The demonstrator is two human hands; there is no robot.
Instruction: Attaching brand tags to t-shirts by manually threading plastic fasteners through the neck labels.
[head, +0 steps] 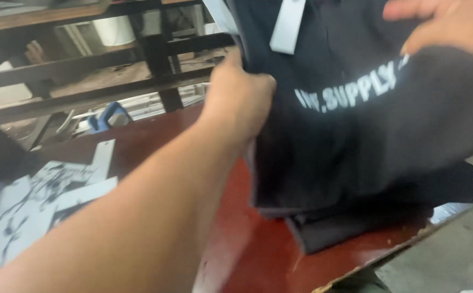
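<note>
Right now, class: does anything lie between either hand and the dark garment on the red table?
Nothing visible does. The left hand already grips the dark garment at its left edge, and the right hand rests on its top right. The printed sheets lie apart on the red table.

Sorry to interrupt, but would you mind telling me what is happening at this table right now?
A person is handling a dark garment with pale lettering over a red table. The left hand grips the garment's left edge, and the right hand holds it near the top right. The garment's lower part lies bunched on the table. A pale tag hangs near its top. Printed sheets lie at the left.
</note>
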